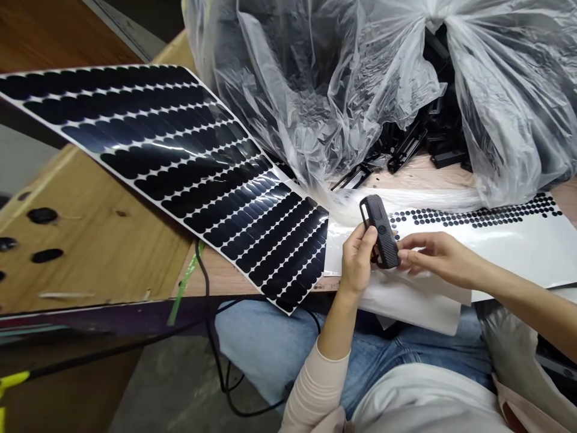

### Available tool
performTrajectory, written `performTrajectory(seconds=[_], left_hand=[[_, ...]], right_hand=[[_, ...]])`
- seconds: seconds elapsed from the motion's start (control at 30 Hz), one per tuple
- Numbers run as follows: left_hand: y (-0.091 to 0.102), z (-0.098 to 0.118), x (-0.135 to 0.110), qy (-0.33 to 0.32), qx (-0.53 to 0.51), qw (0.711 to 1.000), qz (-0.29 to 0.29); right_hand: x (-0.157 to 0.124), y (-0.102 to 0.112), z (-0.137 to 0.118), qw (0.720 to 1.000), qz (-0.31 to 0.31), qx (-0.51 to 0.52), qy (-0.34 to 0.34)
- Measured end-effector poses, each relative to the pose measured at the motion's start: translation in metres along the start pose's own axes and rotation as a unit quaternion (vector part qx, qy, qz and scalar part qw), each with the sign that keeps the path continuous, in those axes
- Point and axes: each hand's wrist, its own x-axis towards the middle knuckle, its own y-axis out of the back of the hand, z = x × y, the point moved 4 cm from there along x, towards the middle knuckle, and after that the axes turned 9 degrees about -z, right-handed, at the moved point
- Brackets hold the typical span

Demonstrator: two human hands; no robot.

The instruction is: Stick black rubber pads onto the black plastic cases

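ribbed cream sleeve (314,385) leads to the left hand (358,261), clamped on a black carbon-textured plastic casing (382,231); the right hand (439,258) rests fingertips against its edge, over a glossy white sticker sheet (491,249).

Pretty sure this is a small assembly workshop or factory bench, not someone's home. The counter (216,282) is bare, scuffed wood, and there's a rough wooden panel (90,258) on the left with black marks on it. A big clear plastic bag (315,90) on the far side is stuffed with small black plastic parts (406,144), which looks like bulk stock to me. There's also a large sheet of black oval stickers (180,168), a sheet of round black stickers (478,222), a loose black cable (205,282), and a bare concrete floor (180,385) below.
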Motion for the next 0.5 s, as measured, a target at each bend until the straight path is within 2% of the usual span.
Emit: performTrajectory(seconds=[0.03,0.07,0.13,0.2,0.23,0.37,0.43,0.5], left_hand=[[-0.001,0.000,0.000,0.007,-0.004,1.000,0.001],[-0.001,0.000,0.000,0.010,-0.010,1.000,0.004],[-0.002,0.001,0.000,0.010,-0.024,1.000,0.007],[-0.002,0.002,0.000,0.000,-0.033,0.999,0.010],[-0.002,0.003,0.000,-0.005,-0.037,0.999,0.011],[-0.003,0.006,0.000,-0.009,-0.047,0.999,0.004],[-0.004,0.007,0.000,-0.010,-0.042,0.999,-0.002],[-0.005,0.008,0.000,-0.007,-0.035,0.999,-0.010]], right_hand=[[0.000,0.011,0.000,0.993,0.059,-0.103,0.016],[0.000,0.023,0.000,0.970,0.123,-0.208,0.025],[0.002,0.044,0.000,0.898,0.215,-0.384,0.018],[0.007,0.056,0.004,0.841,0.241,-0.485,-0.009],[0.011,0.059,0.007,0.825,0.239,-0.511,-0.027],[0.021,0.061,0.013,0.806,0.227,-0.543,-0.062],[0.025,0.064,0.011,0.813,0.215,-0.538,-0.067],[0.027,0.070,0.009,0.832,0.204,-0.509,-0.085]])
